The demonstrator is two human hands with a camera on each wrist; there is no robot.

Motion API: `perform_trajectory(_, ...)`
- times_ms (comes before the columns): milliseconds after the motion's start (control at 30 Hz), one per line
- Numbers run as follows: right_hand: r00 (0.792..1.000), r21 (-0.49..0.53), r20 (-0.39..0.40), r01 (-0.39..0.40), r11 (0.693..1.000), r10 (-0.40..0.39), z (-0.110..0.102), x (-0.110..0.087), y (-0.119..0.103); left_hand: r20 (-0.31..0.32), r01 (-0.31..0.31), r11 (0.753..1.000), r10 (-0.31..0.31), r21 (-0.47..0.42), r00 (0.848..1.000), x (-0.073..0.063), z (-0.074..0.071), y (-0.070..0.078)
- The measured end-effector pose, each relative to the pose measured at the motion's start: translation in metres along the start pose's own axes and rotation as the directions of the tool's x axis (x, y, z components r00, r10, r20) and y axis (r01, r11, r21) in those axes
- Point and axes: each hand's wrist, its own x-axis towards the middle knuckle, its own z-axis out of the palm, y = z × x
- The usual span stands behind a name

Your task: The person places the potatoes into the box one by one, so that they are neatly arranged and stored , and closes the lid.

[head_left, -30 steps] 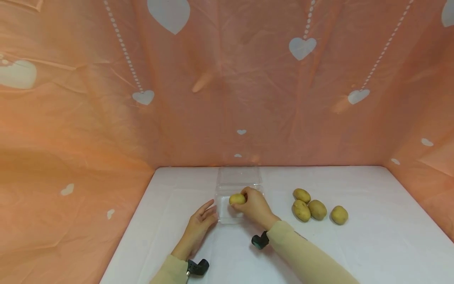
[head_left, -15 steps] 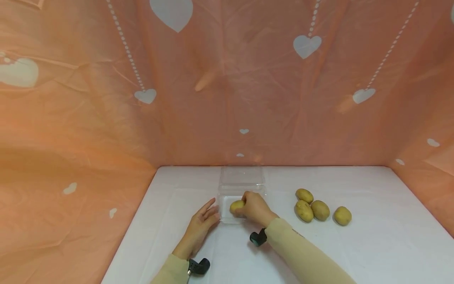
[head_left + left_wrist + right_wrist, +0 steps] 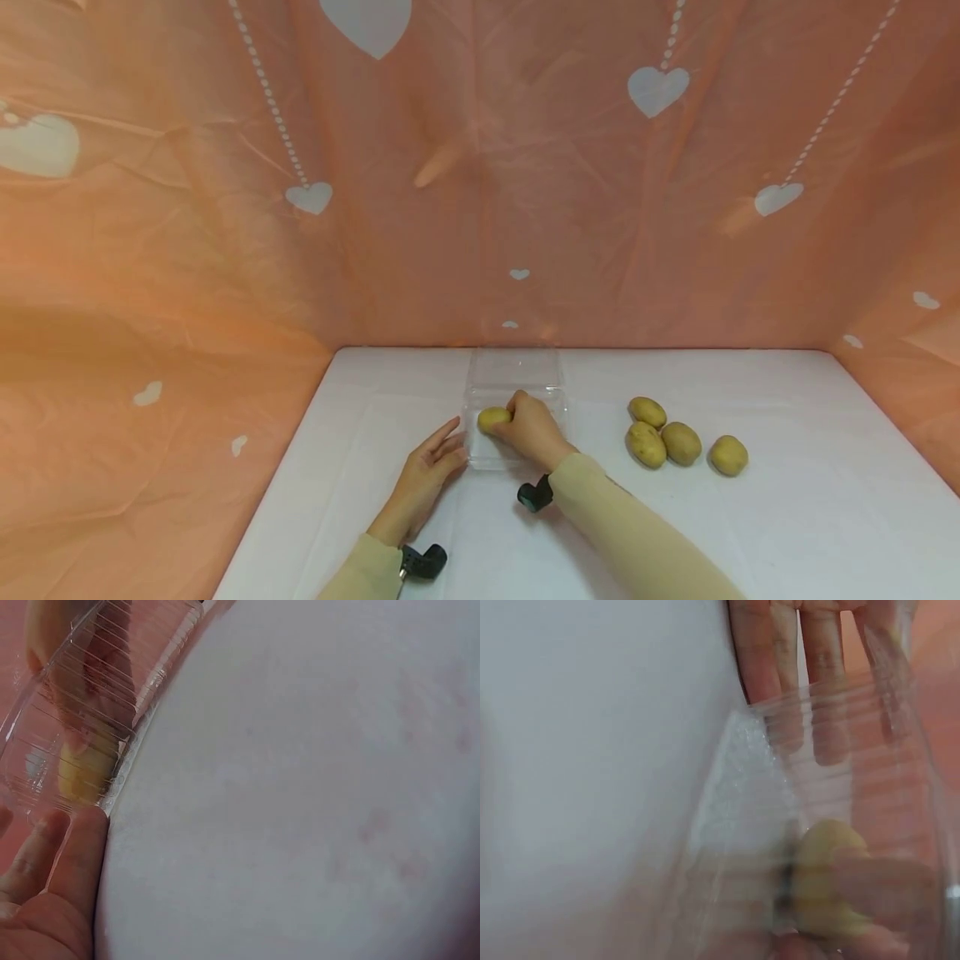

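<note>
A clear plastic clamshell box stands at the middle of the white table, its hinged lid tipped back. My right hand pinches a yellow potato over the left part of the box. Through the ribbed clear wall, the right wrist view shows that potato between thumb and fingers. My left hand touches the box's left side with fingers extended. In the left wrist view, its fingertips lie against the box wall.
Several loose potatoes lie on the table to the right of the box. An orange cloth with pale hearts hangs behind the table and along its sides. Each wrist wears a black camera.
The right hand first lowered the potato toward the box floor, then raised it a little and shifted it slightly left. The left hand has stayed at the box's side.
</note>
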Motion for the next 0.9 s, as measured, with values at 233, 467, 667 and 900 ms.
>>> perform_trajectory(233, 0.999, 0.049, -0.044, -0.007, 0.999, 0.009, 0.0044, 0.0022, -0.0048, 0.004, -0.001, 1.0, 0.001, -0.002, 1.0, -0.0008, 0.0013, 0.0013)
perform_trajectory(467, 0.998, 0.048, -0.048, -0.028, 0.998, 0.03, 0.0057, 0.0024, -0.0066, 0.011, -0.005, 1.0, 0.005, 0.005, 1.0, -0.0015, 0.002, 0.0018)
perform_trajectory(667, 0.999, 0.047, -0.044, -0.019, 0.999, 0.021, 0.0055, 0.0023, -0.007, 0.01, 0.001, 1.0, -0.001, 0.011, 1.0, -0.0016, 0.0013, 0.0015)
perform_trajectory(900, 0.999, 0.021, -0.03, -0.024, 1.0, 0.024, 0.0046, 0.004, -0.007, 0.003, -0.007, 1.0, 0.007, 0.021, 1.0, -0.0005, -0.0007, 0.001)
